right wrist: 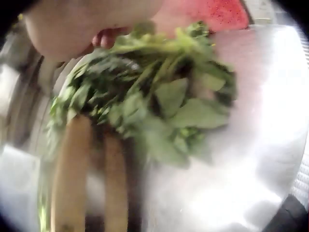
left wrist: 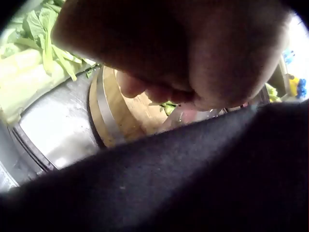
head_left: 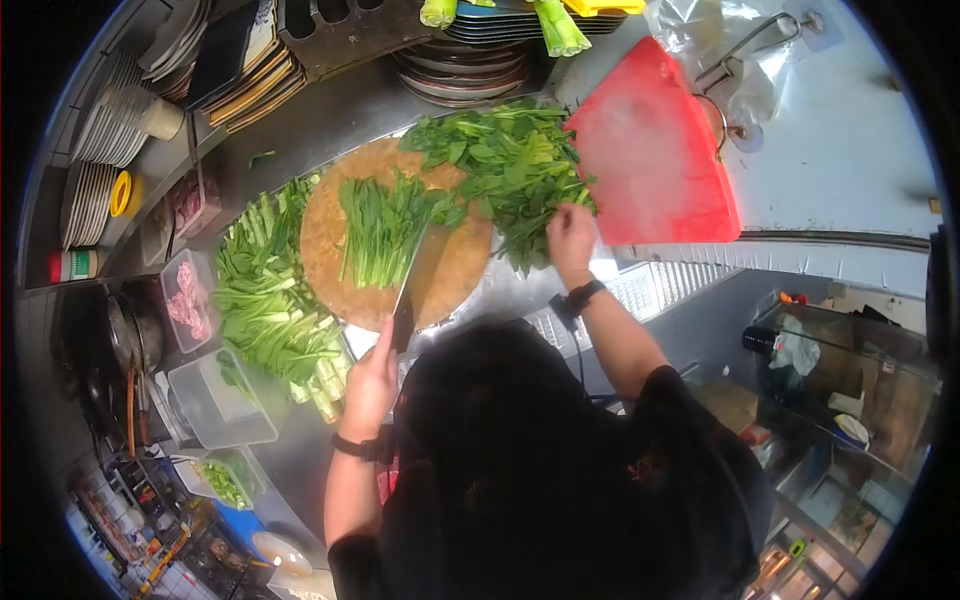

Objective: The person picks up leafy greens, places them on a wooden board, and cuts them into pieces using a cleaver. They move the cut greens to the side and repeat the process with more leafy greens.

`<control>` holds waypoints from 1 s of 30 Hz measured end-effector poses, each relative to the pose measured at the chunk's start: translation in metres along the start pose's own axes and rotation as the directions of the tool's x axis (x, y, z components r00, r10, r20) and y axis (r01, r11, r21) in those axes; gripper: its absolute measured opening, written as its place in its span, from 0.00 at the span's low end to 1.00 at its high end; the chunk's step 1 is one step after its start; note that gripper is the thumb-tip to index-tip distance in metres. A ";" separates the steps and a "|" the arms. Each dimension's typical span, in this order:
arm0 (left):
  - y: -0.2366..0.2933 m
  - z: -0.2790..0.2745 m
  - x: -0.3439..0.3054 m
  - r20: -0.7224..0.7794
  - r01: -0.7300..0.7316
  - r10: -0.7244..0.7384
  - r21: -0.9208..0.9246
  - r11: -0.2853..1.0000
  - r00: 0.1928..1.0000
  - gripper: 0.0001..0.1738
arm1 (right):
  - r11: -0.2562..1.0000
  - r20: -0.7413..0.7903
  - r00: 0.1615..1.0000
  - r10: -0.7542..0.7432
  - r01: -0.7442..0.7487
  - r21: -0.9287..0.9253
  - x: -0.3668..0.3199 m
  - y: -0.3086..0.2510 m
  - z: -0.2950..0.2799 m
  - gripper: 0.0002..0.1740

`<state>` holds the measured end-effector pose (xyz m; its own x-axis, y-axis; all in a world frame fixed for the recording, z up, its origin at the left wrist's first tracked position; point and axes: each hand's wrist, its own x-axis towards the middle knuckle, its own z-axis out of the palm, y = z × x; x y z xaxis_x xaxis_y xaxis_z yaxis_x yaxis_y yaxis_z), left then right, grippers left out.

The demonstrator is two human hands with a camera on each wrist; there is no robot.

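My left hand (head_left: 370, 388) grips the handle of a cleaver (head_left: 420, 275), its broad blade over the round wooden chopping board (head_left: 325, 225). A bunch of leafy green vegetables (head_left: 380, 235) lies on the board, left of the blade. In the left wrist view the left hand (left wrist: 231, 53) is a dark fist with curled fingers, and the cleaver is mostly hidden. My right hand (head_left: 572, 243) holds the edge of a heap of leafy greens (head_left: 510, 160) at the board's right. The right wrist view shows curled fingertips (right wrist: 108, 37) at the greens (right wrist: 145, 96).
More long-stemmed greens (head_left: 265, 290) line the board's left side. Beyond them stand a tub of pink meat (head_left: 190, 300) and a clear plastic tub (head_left: 225, 400). A red board (head_left: 650, 160) lies at the right. Stacked plates (head_left: 460, 75) stand at the back.
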<state>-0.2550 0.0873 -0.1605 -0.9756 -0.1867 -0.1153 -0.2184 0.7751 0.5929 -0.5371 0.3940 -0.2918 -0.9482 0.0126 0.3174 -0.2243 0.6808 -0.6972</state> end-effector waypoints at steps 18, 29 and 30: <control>-0.008 -0.003 0.001 -0.084 0.247 -0.255 -0.091 0.965 0.963 0.42 | 0.929 0.057 0.963 0.264 -0.269 0.254 0.001 0.021 -0.051 0.14; -0.015 0.002 0.001 -0.094 0.215 -0.215 -0.009 0.977 0.972 0.44 | 0.567 0.401 0.414 -0.817 0.704 0.428 -0.021 -0.128 0.073 0.19; -0.011 0.001 0.001 -0.101 0.193 -0.188 0.042 0.980 0.977 0.43 | 0.574 0.401 0.420 -0.814 0.682 0.452 -0.023 -0.131 0.080 0.17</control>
<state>-0.2532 0.0789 -0.1680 -0.9100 -0.3890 -0.1438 -0.4033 0.7493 0.5252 -0.5036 0.2460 -0.2589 -0.3055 -0.8425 0.4437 -0.8776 0.0684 -0.4744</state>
